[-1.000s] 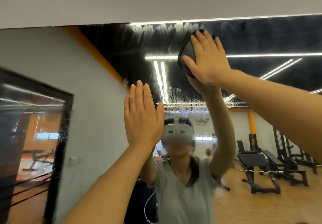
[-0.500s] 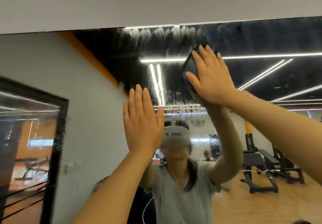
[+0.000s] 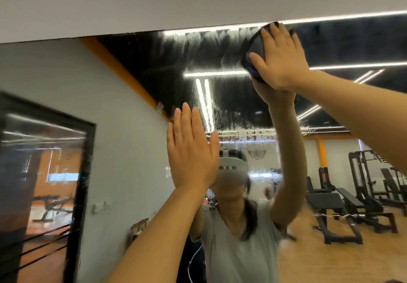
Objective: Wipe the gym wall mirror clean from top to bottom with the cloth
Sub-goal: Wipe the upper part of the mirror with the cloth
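Right hand (image 3: 280,60) flat and spread, fingers straight, pressing a dark cloth (image 3: 255,50) against the mirror (image 3: 136,67) at its very top edge, just under the white wall (image 3: 154,1). Cloth bunched beneath the palm, showing mostly to the left of the fingers. Left hand (image 3: 191,150) lower and well apart from the cloth, palm flat toward the glass, fingers straight and together, holding nothing — cannot tell whether actually touching the surface. Wet, streaky smears (image 3: 211,42) across the upper glass left of the cloth, with beaded drips lower down, between the two hands. Reflected in the glass: a person in a grey shirt wearing a white headset (image 3: 231,169), weight benches (image 3: 332,203) on a wooden floor at right, a dark-framed doorway (image 3: 44,172) at left. No containers anywhere in view.
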